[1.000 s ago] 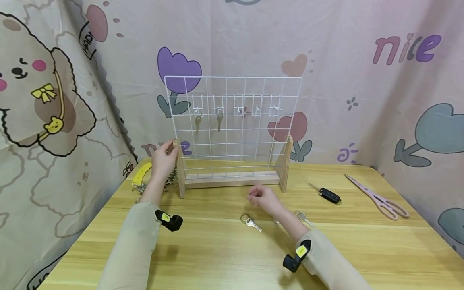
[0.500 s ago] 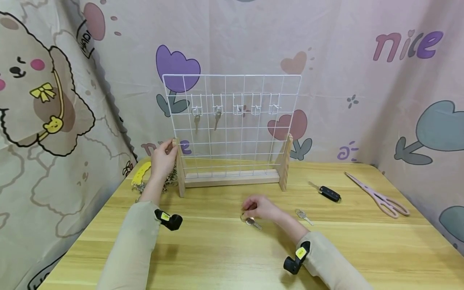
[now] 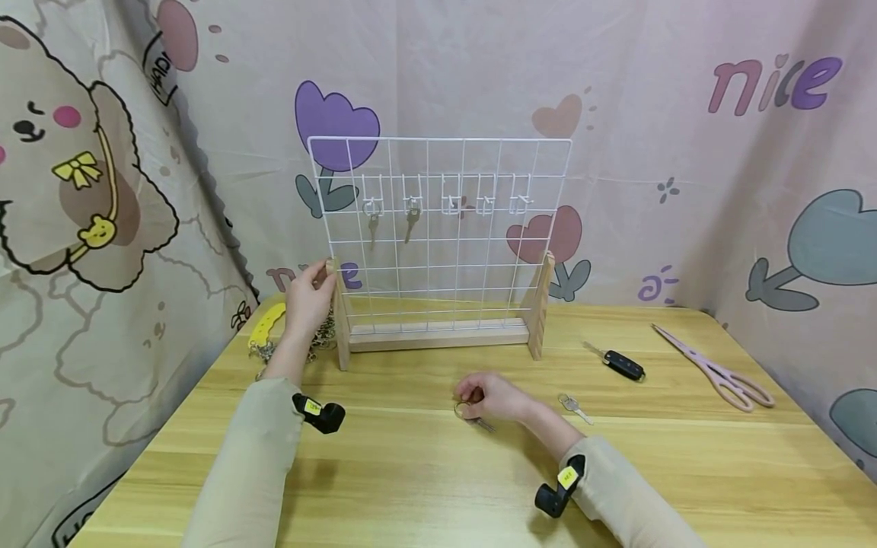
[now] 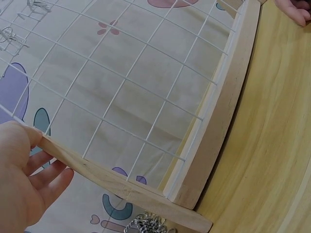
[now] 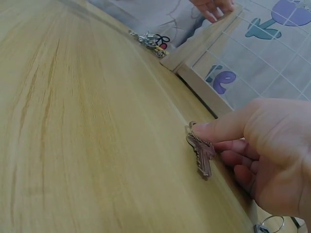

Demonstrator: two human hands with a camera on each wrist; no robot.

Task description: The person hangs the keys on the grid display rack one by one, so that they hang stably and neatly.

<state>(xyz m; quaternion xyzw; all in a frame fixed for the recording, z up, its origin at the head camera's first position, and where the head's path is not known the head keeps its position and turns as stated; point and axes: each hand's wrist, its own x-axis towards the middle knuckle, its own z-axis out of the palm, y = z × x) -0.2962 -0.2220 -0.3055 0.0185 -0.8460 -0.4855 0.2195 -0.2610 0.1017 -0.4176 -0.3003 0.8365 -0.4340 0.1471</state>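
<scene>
My left hand (image 3: pixel 308 301) grips the top of the left wooden upright (image 4: pixel 112 182) of a white wire grid rack (image 3: pixel 445 266). In the right wrist view, a small bunch of keys (image 5: pixel 203 155) on a metal ring lies at the fingertips of my right hand (image 5: pixel 272 150). The thumb presses on the ring (image 5: pixel 193 127), with curled fingers behind it. From the head view my right hand (image 3: pixel 495 397) is low over the tabletop, partly covering these keys (image 3: pixel 485 425). Along the grid hang several clear hooks (image 3: pixel 451 204); the two leftmost carry a key (image 3: pixel 373 227) and another key (image 3: pixel 412 222).
Another key (image 3: pixel 575 409) with a ring lies right of my right hand. Farther right are a black car key (image 3: pixel 623 366) and pink scissors (image 3: pixel 715 373). Behind my left forearm sit a yellow object (image 3: pixel 266 326) and tangled metal chains (image 4: pixel 146 224). A printed curtain (image 3: pixel 630 152) hangs behind the table.
My right hand has come down and slightly left onto the ringed keys, its fingers closing at the ring. My left hand has stayed on the upright.
</scene>
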